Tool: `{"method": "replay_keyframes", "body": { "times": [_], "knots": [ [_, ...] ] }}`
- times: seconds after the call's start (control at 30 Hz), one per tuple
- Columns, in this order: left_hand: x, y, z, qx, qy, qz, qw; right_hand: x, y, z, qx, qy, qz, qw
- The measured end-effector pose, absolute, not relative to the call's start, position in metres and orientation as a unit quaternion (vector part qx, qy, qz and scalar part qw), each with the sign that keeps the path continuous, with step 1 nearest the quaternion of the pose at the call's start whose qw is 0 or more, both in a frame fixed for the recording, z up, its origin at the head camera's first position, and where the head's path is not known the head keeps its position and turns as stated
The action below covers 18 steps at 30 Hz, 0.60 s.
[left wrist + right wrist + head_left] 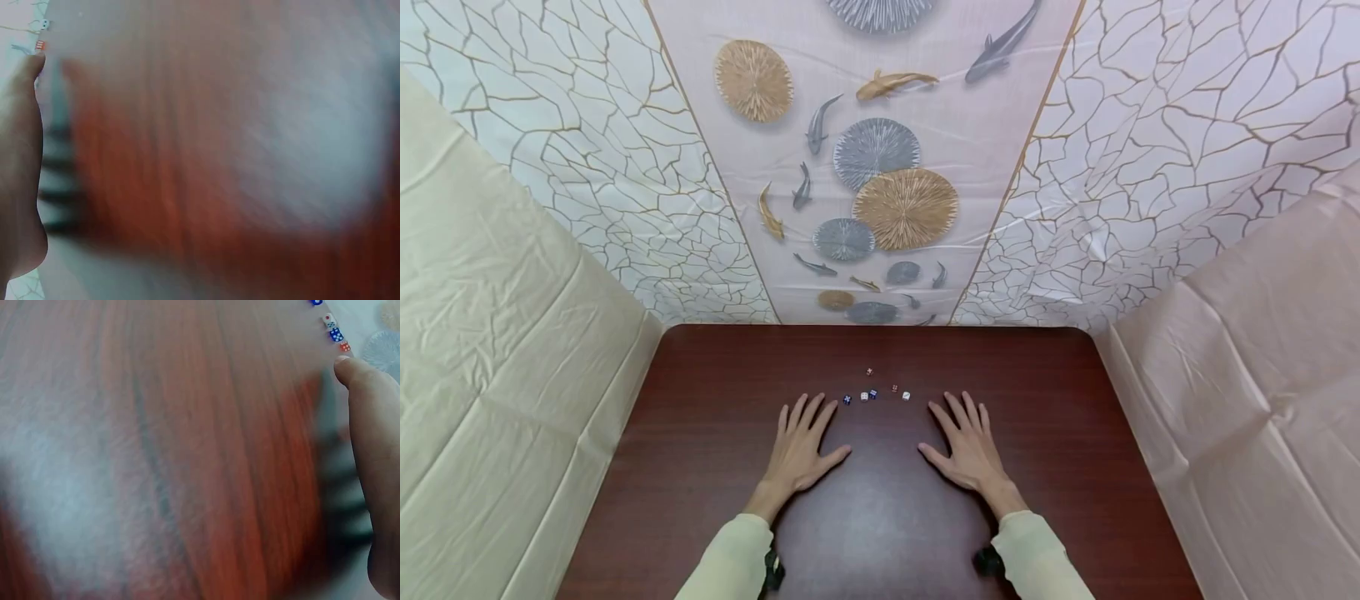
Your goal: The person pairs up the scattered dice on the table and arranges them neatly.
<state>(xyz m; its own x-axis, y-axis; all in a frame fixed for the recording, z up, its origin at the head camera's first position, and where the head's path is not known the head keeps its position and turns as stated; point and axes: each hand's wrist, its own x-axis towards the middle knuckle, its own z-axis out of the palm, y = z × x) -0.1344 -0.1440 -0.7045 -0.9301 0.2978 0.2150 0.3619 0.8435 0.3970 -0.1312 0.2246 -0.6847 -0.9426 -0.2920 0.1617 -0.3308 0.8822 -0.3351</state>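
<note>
Several small dice lie in a loose group on the dark wooden table (880, 500), between and just beyond the two hands. A red die (869, 372) sits farthest back, with another red die (894, 388) to its right. A white die (864, 397) lies close beside a blue die (872, 393); a second blue die (847, 400) is at the left end, a second white die (906, 396) at the right. My left hand (797, 454), fingers spread and palm down, is nearest the left blue die. My right hand (966, 450) is spread likewise, right of the white die. Neither holds anything.
A patterned cloth backdrop (880, 192) with fish and round leaves hangs behind the table's far edge. Beige cloth walls rise at the left (512, 375) and right (1240, 400). Dark wrist devices sit by both sleeves.
</note>
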Motion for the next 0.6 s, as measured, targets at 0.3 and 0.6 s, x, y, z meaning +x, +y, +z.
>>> {"method": "replay_keyframes", "body": {
  "times": [0.3,0.6],
  "knots": [
    [-0.15,-0.123,-0.681,-0.165,-0.955,-0.236,0.069,-0.143,0.217,-0.677,0.155,-0.958,0.232,0.068],
    [-0.163,-0.111,-0.68,-0.17,-0.95,-0.254,0.065,-0.153,0.206,-0.67,0.146,-0.946,0.28,0.079]
  ]
}}
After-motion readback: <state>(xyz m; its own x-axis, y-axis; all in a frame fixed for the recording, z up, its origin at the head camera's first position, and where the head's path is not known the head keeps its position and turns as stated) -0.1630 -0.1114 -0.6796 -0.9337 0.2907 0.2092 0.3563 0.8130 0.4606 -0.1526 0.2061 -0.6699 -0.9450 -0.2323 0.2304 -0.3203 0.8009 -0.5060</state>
